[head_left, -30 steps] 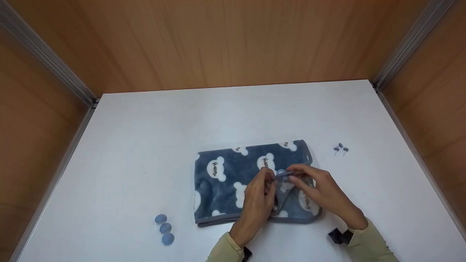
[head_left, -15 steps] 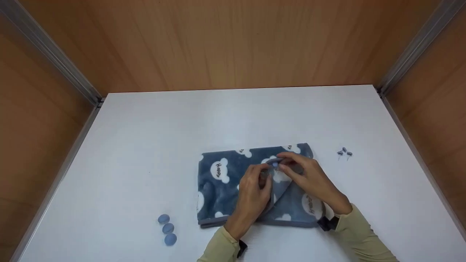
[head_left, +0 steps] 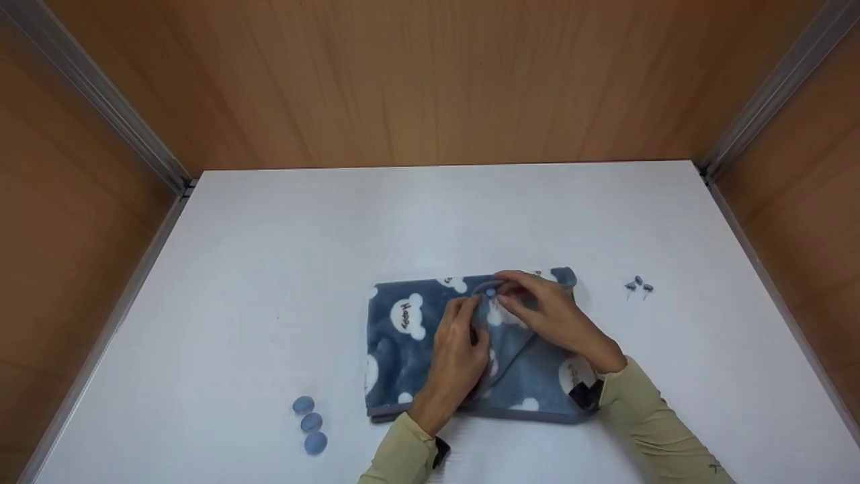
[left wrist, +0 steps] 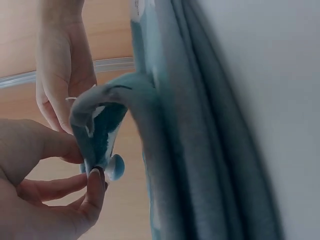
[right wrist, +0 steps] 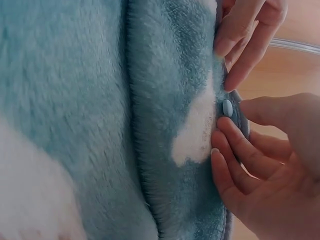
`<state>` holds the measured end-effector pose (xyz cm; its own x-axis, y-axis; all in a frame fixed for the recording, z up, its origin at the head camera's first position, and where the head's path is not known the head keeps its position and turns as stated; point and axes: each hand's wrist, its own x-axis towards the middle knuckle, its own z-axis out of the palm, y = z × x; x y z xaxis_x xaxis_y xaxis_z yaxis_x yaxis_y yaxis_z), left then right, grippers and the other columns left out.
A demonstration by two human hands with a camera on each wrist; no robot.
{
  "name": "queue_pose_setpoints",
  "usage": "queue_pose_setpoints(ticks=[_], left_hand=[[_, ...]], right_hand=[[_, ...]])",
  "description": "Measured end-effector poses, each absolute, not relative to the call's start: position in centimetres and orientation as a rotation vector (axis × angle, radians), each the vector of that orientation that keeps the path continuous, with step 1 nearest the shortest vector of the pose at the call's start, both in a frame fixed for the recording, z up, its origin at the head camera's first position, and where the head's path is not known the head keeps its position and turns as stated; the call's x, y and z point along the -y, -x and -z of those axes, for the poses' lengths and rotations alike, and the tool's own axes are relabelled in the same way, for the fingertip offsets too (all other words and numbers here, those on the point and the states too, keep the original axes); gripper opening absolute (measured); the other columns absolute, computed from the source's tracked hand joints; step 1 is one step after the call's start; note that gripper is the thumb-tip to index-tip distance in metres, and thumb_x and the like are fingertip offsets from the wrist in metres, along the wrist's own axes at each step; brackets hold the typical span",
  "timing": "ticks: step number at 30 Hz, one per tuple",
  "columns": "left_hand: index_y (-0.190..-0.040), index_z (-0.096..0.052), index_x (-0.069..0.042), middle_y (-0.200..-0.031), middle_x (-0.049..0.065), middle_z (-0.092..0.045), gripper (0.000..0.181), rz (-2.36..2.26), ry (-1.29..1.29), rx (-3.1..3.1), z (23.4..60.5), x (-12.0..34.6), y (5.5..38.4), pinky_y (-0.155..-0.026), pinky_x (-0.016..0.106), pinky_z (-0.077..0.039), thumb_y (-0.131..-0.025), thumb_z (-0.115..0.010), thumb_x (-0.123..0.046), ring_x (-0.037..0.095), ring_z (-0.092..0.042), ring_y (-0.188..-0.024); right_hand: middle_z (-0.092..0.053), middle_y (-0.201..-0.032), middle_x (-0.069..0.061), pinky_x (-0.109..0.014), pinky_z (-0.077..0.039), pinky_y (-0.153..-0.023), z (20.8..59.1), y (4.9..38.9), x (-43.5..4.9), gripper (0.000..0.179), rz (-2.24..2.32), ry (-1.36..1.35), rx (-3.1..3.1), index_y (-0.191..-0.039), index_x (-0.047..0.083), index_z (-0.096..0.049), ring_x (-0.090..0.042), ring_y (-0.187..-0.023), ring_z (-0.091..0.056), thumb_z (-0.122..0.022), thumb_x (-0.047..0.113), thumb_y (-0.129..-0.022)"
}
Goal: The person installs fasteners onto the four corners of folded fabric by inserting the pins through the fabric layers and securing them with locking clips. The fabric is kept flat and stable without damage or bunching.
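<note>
A folded blue fleece blanket (head_left: 430,363) with white bear-head prints lies on the table. One layer of it is raised as a flap with a grey bound edge. My left hand (head_left: 458,353) pinches this edge, the fingertips (left wrist: 95,177) bent round the cloth. My right hand (head_left: 547,316) holds the same edge a little to the right, thumb on one side and fingers on the other. Between the hands a small light-blue button-like head (right wrist: 227,108) sits on the flap by the right thumb tip. In the left wrist view a rounded blue knob (left wrist: 116,167) shows beside the left fingertips.
Three rounded blue caps (head_left: 311,423) stand in a row on the white table (head_left: 302,235), left of the blanket. Three small pins (head_left: 638,286) with dark heads lie to its right. Wooden panels (head_left: 430,81) enclose the table at the back and sides.
Both hands have moved left and farther back over the blanket, drawing the raised flap with them. More of the flap's underside shows. The head view has shifted slightly.
</note>
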<state>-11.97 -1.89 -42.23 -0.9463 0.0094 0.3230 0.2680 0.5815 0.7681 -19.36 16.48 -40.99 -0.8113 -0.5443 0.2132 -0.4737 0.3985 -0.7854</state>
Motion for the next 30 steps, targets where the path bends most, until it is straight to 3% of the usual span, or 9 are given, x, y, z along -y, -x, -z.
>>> queue_pose_setpoints(ticks=[8, 15, 24, 30], left_hand=[[-0.138, -0.053, 0.015, -0.129, 0.026, -0.056, 0.044, 1.192, 0.241, 2.551, 43.5, 2.2, 12.3, -0.093, 0.046, -0.053, -0.094, -0.059, 0.014, 0.037, -0.059, -0.117], [-0.134, -0.054, 0.017, -0.124, 0.029, -0.056, 0.042, 1.015, 0.289, 2.500, 44.8, 2.5, 12.4, -0.085, 0.047, -0.053, -0.092, -0.059, 0.018, 0.038, -0.060, -0.103], [-0.136, -0.051, 0.016, -0.127, 0.029, -0.053, 0.041, 0.983, 0.256, 2.570, 44.9, 3.2, 12.4, -0.089, 0.048, -0.052, -0.096, -0.056, 0.016, 0.040, -0.057, -0.111], [-0.134, -0.054, 0.015, -0.123, 0.028, -0.054, 0.038, 1.002, 0.228, 2.560, 44.8, 3.3, 12.5, -0.085, 0.048, -0.053, -0.096, -0.060, 0.012, 0.039, -0.059, -0.106]], right_hand=[[-0.069, -0.123, -0.014, -0.046, -0.053, -0.094, 42.0, 20.5, -15.6, 0.046, 1.335, 0.978, -2.535, -0.144, -0.001, -0.054, -0.029, -0.110, -0.068, -0.066, 0.012, -0.102], [-0.066, -0.126, -0.017, -0.047, -0.052, -0.095, 42.8, 20.7, -15.0, 0.052, 1.292, 0.959, -2.496, -0.148, -0.005, -0.048, -0.030, -0.112, -0.066, -0.065, 0.013, -0.102], [-0.060, -0.137, -0.020, -0.051, -0.050, -0.098, 43.1, 20.7, -14.6, 0.055, 1.275, 0.978, -2.507, -0.149, -0.006, -0.047, -0.034, -0.117, -0.063, -0.065, 0.016, -0.103], [-0.060, -0.137, -0.017, -0.049, -0.050, -0.099, 43.0, 20.7, -14.7, 0.049, 1.307, 0.985, -2.491, -0.146, -0.001, -0.052, -0.031, -0.117, -0.062, -0.065, 0.015, -0.103]])
